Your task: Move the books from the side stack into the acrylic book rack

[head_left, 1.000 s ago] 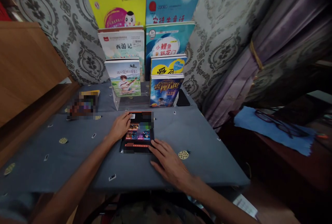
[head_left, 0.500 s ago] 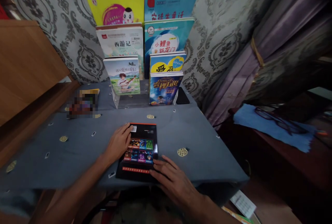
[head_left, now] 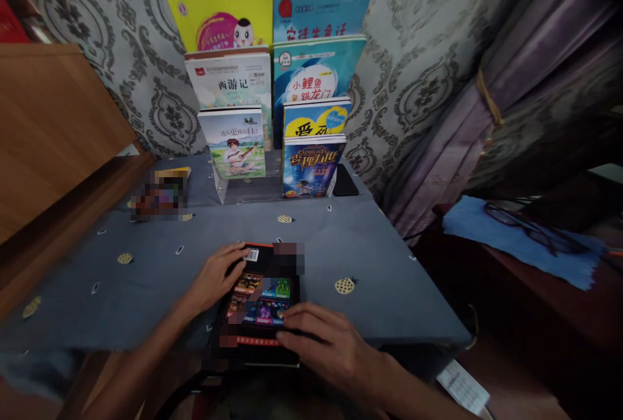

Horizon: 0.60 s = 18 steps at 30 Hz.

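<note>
A black book [head_left: 260, 296] with small colourful pictures on its cover lies flat at the near edge of a table under a grey cloth [head_left: 146, 277], its lower end over the edge. My left hand [head_left: 217, 275] rests on the book's left side, fingers stretched toward its top left corner. My right hand [head_left: 325, 345] lies on the book's lower right part, fingers spread flat across the cover.
A clear stand [head_left: 233, 189] at the back holds several picture books [head_left: 272, 82] in tiers against patterned wallpaper. A small stack of books [head_left: 163, 194] lies at back left, a dark phone [head_left: 345, 181] beside the stand. Curtain [head_left: 511, 82] and a dark side table with a blue cloth [head_left: 520, 241] stand right.
The black book has slid toward me, from the table's middle to its near edge. Both hands came back with it, and my right hand moved onto the cover.
</note>
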Motion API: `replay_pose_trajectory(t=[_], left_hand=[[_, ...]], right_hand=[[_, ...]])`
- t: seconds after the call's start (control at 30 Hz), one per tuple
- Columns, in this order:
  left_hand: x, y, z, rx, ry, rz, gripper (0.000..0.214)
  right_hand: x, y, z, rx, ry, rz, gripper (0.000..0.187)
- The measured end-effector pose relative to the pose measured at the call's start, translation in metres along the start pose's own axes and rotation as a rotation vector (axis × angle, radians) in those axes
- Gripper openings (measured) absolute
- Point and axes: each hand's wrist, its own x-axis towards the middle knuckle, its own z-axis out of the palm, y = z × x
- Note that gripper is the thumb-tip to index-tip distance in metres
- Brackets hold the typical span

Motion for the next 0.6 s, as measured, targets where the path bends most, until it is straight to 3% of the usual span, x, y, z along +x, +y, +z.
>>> replay_pose_trajectory(t=[0.17,0.27,0.33,0.43,0.6], left_hand=[[0.009,-0.007,-0.021,-0.436,-0.083,-0.218,0.052],[0.009,-0.012,-0.016,-0.701,0.035,-0.316,0.068],[0.011,-0.01,-0.009,-0.815,0.141,-0.307,0.071],[0.02,0.0,-0.003,-0.804,0.24,-0.255,0.058],[0.042,0.015,-0.004,-0.701,0.358,-0.229,0.043]], right_hand=[[0.038,0.014,-0.026,0.015,0.163,0.111,0.022],[0.06,0.033,-0.034,0.014,0.292,0.277,0.016],[0.073,0.049,-0.035,0.05,0.381,0.387,0.014],[0.092,0.076,-0.031,0.19,0.498,0.513,0.02],[0.113,0.115,-0.025,0.346,0.506,0.582,0.028]])
